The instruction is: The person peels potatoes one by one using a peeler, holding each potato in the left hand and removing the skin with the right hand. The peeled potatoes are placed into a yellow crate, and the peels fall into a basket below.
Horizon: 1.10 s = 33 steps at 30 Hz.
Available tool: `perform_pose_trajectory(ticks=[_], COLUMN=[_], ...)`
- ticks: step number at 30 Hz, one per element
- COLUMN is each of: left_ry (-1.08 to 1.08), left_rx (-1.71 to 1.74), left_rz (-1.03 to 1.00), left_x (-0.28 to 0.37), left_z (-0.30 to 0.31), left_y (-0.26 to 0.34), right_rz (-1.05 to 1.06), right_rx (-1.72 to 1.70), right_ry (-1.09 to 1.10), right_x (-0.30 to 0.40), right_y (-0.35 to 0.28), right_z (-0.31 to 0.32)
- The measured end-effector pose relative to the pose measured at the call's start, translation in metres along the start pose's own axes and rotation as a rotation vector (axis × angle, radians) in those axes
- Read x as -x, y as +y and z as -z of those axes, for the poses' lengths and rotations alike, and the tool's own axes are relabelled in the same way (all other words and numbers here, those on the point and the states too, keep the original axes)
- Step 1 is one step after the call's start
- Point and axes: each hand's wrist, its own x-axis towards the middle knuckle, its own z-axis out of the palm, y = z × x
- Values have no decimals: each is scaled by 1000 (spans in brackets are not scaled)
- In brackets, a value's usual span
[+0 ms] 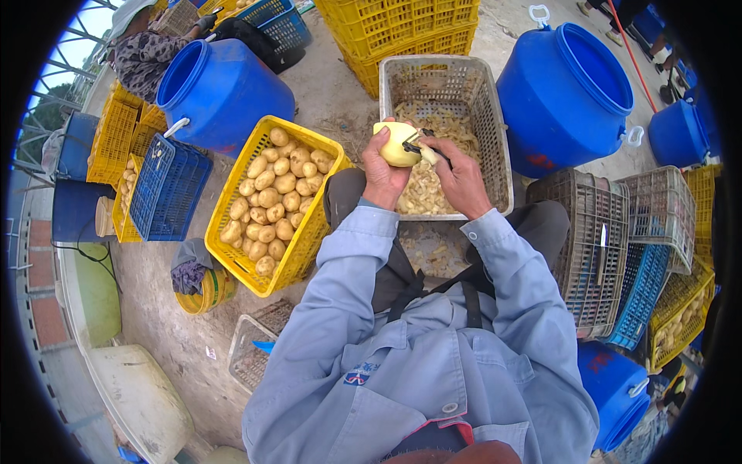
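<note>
A largely peeled, pale yellow potato point(397, 144) rests in the grip of my left hand point(384, 169). My right hand point(462, 181) holds a black peeler point(413, 142), its head against the potato's right side. A strip of pale peel point(429, 154) hangs by the peeler. Below both hands stands a grey plastic crate point(503, 168) with many peelings point(421, 194) inside. To the left, a yellow crate point(217, 246) is filled with unpeeled potatoes point(268, 197).
Blue barrels point(246, 87) point(539, 110) stand ahead on both sides. Stacked yellow crates point(406, 35) rise beyond the grey crate. A knife point(602, 252) lies on a crate at right. Left are a yellow bucket point(206, 298) and a blue crate point(168, 188). Another person point(145, 58) sits far left.
</note>
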Motion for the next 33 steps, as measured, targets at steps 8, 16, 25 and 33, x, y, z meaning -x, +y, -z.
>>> perform_pose_trajectory(ticks=[8, 16, 25, 33], left_ry=[63, 124, 199, 252], left_rx=[-17, -25, 151, -8], left_rz=[69, 36, 28, 10], left_x=[5, 2, -12, -22], left_z=[6, 5, -6, 5], left_y=[-6, -7, 7, 1], right_rz=[-45, -68, -188, 62], right_rx=[-6, 38, -104, 132], right_ry=[20, 96, 128, 180], right_x=[24, 48, 45, 24], right_y=[-5, 0, 20, -5], right_z=[-2, -11, -8, -17])
